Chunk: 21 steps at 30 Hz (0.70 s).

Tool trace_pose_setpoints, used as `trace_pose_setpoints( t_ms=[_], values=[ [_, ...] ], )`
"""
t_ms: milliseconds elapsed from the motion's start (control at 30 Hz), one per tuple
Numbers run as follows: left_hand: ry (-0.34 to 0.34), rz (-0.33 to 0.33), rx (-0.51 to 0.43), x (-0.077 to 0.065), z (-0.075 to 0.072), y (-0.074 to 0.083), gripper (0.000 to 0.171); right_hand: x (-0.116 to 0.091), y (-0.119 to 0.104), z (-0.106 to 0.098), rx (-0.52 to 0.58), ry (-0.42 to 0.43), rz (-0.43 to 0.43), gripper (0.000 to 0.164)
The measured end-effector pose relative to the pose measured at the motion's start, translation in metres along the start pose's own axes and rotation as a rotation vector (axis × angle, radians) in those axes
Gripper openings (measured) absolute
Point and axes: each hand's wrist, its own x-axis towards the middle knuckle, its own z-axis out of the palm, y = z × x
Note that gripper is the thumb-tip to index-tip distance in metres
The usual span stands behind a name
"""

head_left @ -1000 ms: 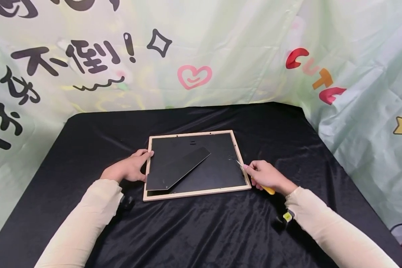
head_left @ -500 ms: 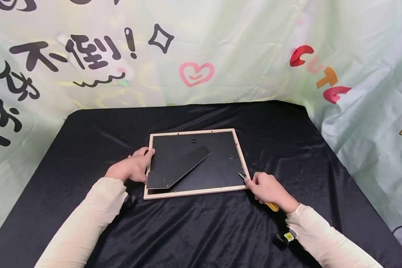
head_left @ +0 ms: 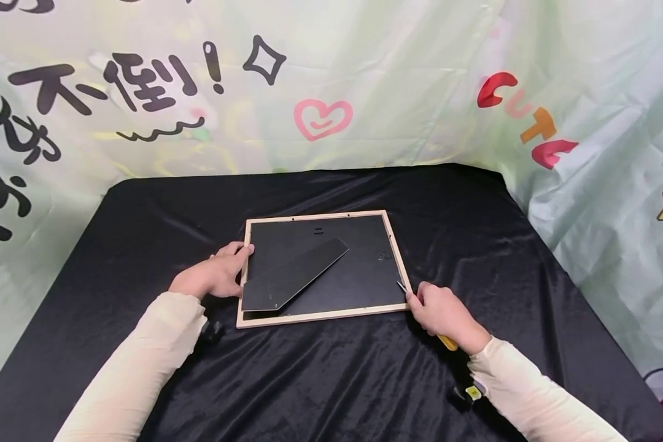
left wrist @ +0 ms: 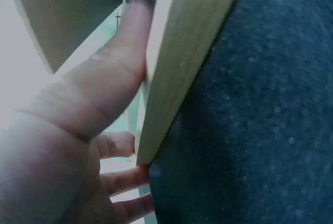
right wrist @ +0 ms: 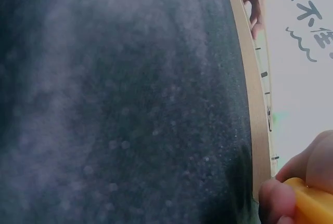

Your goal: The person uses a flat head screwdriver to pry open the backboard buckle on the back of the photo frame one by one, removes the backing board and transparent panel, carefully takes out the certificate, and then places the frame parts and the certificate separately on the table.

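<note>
A picture frame (head_left: 309, 318) with a light wooden rim lies face down on the black cloth, showing its black backing board (head_left: 359, 270). The board's black easel leg (head_left: 295, 276) slants across it. At the left rim, my left hand (head_left: 215, 273) holds the frame with thumb and fingers spread along the wood; the left wrist view shows the thumb (left wrist: 112, 73) against the rail. My right hand (head_left: 442, 313) grips a screwdriver by its yellow handle (right wrist: 309, 203), mostly covered by the fingers. Its thin metal tip (head_left: 401, 286) reaches over the right rim near the lower right corner.
Black cloth (head_left: 320, 387) covers the table around the frame. Small dark tabs (right wrist: 264, 74) line the inside of the rim. A pale printed curtain (head_left: 392, 80) hangs behind and beside the table.
My right hand has moved down along the right rim toward the near corner, bringing the screwdriver tip lower. My left hand stays at the left rim. The head view has shifted slightly.
</note>
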Motion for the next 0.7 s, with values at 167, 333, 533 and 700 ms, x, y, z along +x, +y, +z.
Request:
trace_pose_setpoints(
  t_ms=[167, 333, 533, 700],
  values=[
    [0.024, -0.017, 0.001, 0.005, 0.001, 0.000, 0.101, -0.002, 0.001, -0.001, 0.004, -0.014, 0.000, 0.029],
    [0.036, -0.017, -0.005, 0.005, 0.001, -0.001, 0.102, 0.001, 0.001, 0.003, -0.007, 0.028, -0.018, 0.028],
    [0.020, -0.031, 0.002, 0.003, 0.000, 0.003, 0.103, 0.000, -0.001, 0.008, -0.016, 0.070, -0.046, 0.026],
    [0.021, -0.033, -0.005, 0.003, -0.003, 0.005, 0.101, -0.001, -0.003, 0.011, -0.010, 0.083, -0.055, 0.026]
  ],
)
